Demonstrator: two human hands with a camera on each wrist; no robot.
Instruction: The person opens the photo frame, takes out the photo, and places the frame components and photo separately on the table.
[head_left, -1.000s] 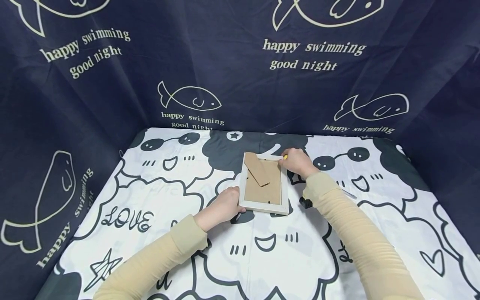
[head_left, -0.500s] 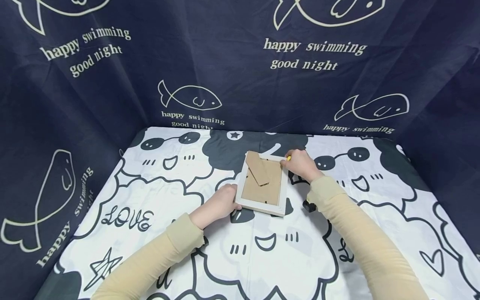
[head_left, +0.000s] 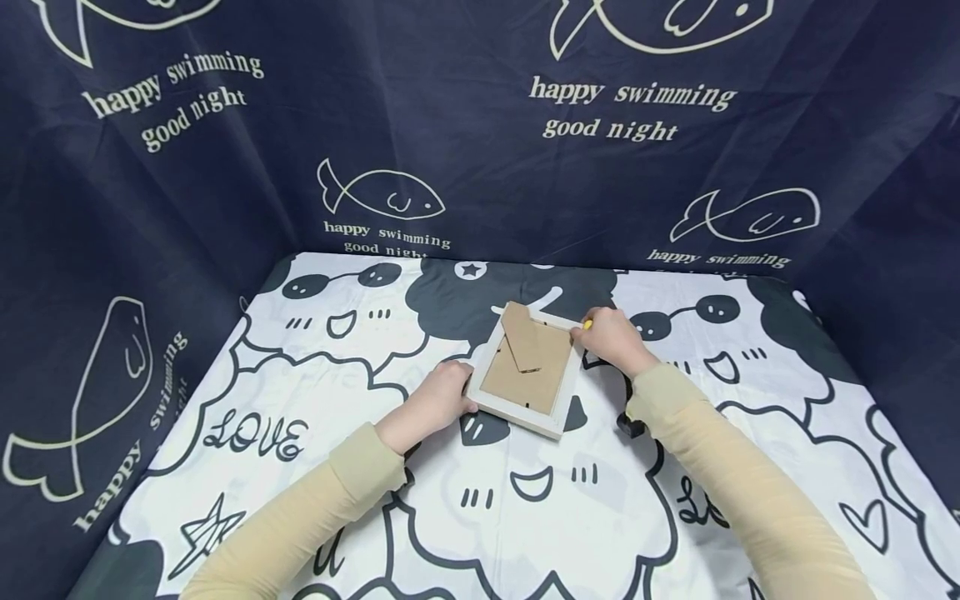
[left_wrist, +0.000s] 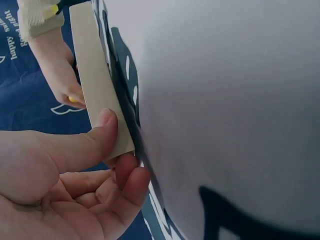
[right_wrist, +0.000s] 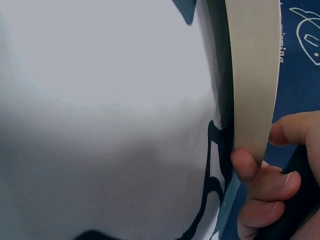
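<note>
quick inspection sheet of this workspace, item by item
surface: table under a white cloth with black cartoon prints and the word LOVE.
job's things: white picture frame lying face down, brown backing board with folded stand facing up.
clutter: a small dark object beside the right forearm, too hidden to identify.
grippers: left hand grips the frame's near left corner, thumb on its edge; right hand is at the far right corner, holding something small and yellow.
cables: nothing seen.
surroundings: navy curtain on three sides, printed with fish and "happy swimming good night".
</note>
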